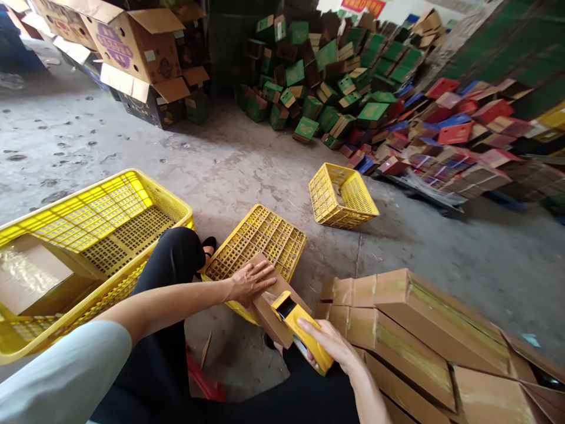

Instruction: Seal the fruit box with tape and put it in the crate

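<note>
A small brown cardboard box (269, 315) rests over my lap, partly on an upturned yellow crate (260, 241). My left hand (249, 281) lies flat on its top, fingers stretched out and pressing down. My right hand (333, 346) is wrapped around a yellow tape dispenser (300, 330), whose front end touches the box just right of my left hand's fingers.
A large yellow crate (132, 194) with flat cardboard inside stands at my left. Taped brown boxes (424, 330) are stacked at my right. Another yellow crate (342, 197) lies tipped on the concrete floor. Piles of green, red and blue boxes (353, 76) fill the back.
</note>
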{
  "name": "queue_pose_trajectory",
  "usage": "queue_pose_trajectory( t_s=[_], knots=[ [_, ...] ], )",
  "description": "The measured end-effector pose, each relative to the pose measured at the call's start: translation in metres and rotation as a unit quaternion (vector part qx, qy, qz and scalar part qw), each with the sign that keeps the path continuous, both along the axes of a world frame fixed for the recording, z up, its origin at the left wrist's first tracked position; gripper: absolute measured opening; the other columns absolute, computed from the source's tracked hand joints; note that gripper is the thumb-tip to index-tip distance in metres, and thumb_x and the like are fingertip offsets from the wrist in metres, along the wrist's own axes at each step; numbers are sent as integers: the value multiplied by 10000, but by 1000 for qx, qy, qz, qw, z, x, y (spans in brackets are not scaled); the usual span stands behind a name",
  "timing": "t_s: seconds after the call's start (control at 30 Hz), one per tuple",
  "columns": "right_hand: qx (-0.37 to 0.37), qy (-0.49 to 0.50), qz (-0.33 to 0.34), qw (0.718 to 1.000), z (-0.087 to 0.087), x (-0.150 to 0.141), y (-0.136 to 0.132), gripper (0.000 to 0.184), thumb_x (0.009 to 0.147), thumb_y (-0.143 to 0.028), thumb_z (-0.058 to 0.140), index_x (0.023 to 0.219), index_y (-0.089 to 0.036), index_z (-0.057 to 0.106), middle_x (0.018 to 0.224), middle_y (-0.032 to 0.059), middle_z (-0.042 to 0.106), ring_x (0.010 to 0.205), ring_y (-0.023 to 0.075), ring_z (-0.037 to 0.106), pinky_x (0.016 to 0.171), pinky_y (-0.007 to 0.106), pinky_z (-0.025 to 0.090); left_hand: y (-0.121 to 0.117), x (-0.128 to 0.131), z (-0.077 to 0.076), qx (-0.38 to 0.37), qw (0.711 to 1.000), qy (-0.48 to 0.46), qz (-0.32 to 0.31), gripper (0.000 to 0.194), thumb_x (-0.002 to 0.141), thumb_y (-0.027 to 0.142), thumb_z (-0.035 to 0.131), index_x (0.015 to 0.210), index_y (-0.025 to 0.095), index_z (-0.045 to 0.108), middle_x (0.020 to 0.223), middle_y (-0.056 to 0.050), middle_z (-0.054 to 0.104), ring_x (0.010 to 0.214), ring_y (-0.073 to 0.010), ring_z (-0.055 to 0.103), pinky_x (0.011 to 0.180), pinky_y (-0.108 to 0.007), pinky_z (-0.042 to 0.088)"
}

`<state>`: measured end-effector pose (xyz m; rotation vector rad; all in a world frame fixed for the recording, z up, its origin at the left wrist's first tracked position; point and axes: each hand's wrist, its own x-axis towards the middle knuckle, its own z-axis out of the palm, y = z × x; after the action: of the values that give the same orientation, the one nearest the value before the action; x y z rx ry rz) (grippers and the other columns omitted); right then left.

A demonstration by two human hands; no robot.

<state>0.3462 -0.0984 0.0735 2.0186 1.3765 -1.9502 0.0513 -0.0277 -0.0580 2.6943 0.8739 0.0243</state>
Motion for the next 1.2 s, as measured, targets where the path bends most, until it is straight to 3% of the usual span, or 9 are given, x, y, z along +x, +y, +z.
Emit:
queue_pose_trajectory(
  t_s=[0.13, 0.27, 0.4, 0.7, 0.83, 1.0, 1.13, 1.2],
  knots=[
    [-11, 18, -17, 1000, 5, 3, 0, 511, 853, -697, 675, 840, -192, 600, 532, 16, 680, 470, 158, 640, 492, 237, 508, 22, 10, 8, 3, 998, 10, -62, 1272, 695, 551, 889, 1696, 146, 218, 1745, -252, 88, 1601, -498, 135, 1182, -613, 318],
    [-17, 16, -40, 999, 4, 8, -4, 534, 853, -728, 658, 865, -200, 583, 553, 17, 690, 489, 162, 646, 502, 239, 496, 35, 19, 3, 16, 995, -18, -93, 1280, 642, 551, 918, 1691, 222, 262, 1750, -234, 108, 1584, -537, 153, 1177, -707, 258],
    [-17, 35, -30, 999, 0, 10, -4, 561, 844, -756, 651, 848, -199, 580, 532, 2, 672, 469, 163, 632, 495, 248, 495, 47, 19, -1, 6, 993, -21, -119, 1210, 629, 516, 927, 1664, 281, 348, 1751, -204, 160, 1578, -541, 176, 1164, -705, 287],
    [-10, 31, -55, 998, 0, 10, -2, 530, 835, -726, 681, 872, -212, 559, 533, -13, 657, 468, 150, 624, 474, 233, 491, 45, 18, 7, -2, 991, 1, -132, 1273, 591, 540, 934, 1674, 290, 313, 1717, -232, 267, 1553, -545, 236, 1191, -703, 236],
    [-2, 36, -52, 998, -7, 3, -1, 612, 767, -803, 685, 860, -211, 560, 499, -8, 650, 434, 149, 605, 442, 228, 484, 40, 4, 15, -2, 991, -2, -131, 1337, 580, 570, 935, 1692, 315, 237, 1720, -241, 242, 1543, -545, 247, 1200, -707, 211],
    [-3, 66, -35, 997, -13, -21, 11, 642, 736, -806, 714, 888, -191, 610, 497, -9, 658, 396, 147, 602, 419, 221, 481, 42, -34, 22, -11, 997, -22, -77, 1256, 601, 582, 937, 1667, 331, 322, 1726, -228, 237, 1527, -566, 266, 1201, -732, 180],
    [7, 89, 5, 996, -12, -47, 28, 575, 805, -747, 696, 889, -179, 656, 502, -16, 660, 386, 143, 608, 444, 223, 509, 44, -59, 14, -32, 997, -9, -67, 1336, 558, 595, 958, 1680, 318, 286, 1739, -254, 171, 1550, -578, 207, 1196, -762, 151],
    [6, 71, 18, 997, -11, -57, 35, 529, 833, -708, 693, 847, -180, 664, 493, -13, 653, 394, 155, 621, 483, 245, 547, 37, -65, 6, -47, 998, -12, -45, 1324, 606, 614, 927, 1690, 249, 261, 1736, -275, 146, 1571, -555, 171, 1212, -744, 160]
  ],
)
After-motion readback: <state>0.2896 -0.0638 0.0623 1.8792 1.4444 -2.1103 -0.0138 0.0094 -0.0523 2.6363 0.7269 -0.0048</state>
